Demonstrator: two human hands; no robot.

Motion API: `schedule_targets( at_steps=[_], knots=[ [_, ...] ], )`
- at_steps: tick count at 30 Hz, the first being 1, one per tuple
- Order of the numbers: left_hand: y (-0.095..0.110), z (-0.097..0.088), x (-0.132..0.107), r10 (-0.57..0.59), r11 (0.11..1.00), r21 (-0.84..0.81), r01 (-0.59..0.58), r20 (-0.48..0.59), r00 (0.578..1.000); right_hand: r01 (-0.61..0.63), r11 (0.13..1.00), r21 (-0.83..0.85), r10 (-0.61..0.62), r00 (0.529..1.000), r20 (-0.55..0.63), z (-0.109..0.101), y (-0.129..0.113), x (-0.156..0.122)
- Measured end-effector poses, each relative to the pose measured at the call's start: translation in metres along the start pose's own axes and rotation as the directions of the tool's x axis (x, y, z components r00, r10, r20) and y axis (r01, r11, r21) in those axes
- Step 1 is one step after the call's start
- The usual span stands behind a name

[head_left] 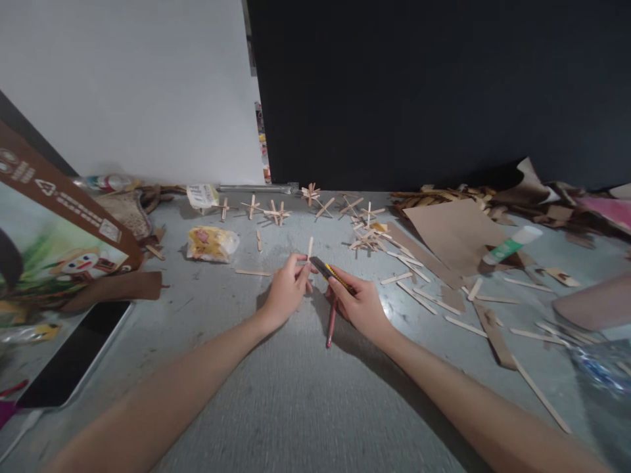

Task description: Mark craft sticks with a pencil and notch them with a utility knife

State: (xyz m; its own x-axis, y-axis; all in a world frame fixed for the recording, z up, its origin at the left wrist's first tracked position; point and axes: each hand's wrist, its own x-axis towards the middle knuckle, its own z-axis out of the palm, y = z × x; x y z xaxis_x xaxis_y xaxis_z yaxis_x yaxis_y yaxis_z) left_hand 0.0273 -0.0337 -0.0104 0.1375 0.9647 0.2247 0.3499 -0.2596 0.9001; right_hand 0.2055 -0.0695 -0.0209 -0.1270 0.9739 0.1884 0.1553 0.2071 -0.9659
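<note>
My left hand (pixel 289 289) pinches a pale wooden craft stick (pixel 310 247) that points up and away from me. In my right hand (pixel 359 305) is a yellow and black utility knife (pixel 335 272), its blade end meeting the stick close to my left fingertips. Below the right palm a red pencil (pixel 331 323) slants down toward me; whether the fingers grip it or it lies on the table is hidden. A single craft stick (pixel 252 272) lies left of my left hand. Crossed stick pieces (pixel 280 213) stand in a row beyond both hands.
Loose craft sticks (pixel 417 297) and brown cardboard (pixel 451 230) spread over the right side, with a glue stick (pixel 513 245) on top. A phone (pixel 76 355), a printed carton (pixel 64 217) and a yellow wrapped packet (pixel 211 244) are at left. Dark and white panels rise behind.
</note>
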Motion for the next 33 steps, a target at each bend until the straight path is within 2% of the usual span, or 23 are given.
schedule_targets(
  at_steps=[5,14,26,33],
  knots=[
    [-0.0024,0.0004,0.0010,-0.027,0.995,-0.091,0.034,0.073,0.997,0.017,0.999,-0.044,-0.016,1.000,0.005,0.0005,-0.0027,-0.0005],
    [-0.0031,0.0011,0.0021,-0.026,0.994,-0.105,0.025,-0.013,1.000,0.002,1.000,-0.024,-0.002,1.000,-0.003,0.0005,0.0026,0.0006],
    [-0.0030,0.0014,0.0019,-0.047,0.983,-0.173,0.059,0.071,0.996,-0.002,0.998,-0.056,0.002,1.000,0.009,0.0001,-0.0003,-0.0003],
    [-0.0043,0.0015,0.0018,-0.023,0.989,-0.148,0.024,0.007,1.000,-0.003,0.998,-0.066,0.003,1.000,0.003,0.0006,0.0000,0.0007]
  ],
)
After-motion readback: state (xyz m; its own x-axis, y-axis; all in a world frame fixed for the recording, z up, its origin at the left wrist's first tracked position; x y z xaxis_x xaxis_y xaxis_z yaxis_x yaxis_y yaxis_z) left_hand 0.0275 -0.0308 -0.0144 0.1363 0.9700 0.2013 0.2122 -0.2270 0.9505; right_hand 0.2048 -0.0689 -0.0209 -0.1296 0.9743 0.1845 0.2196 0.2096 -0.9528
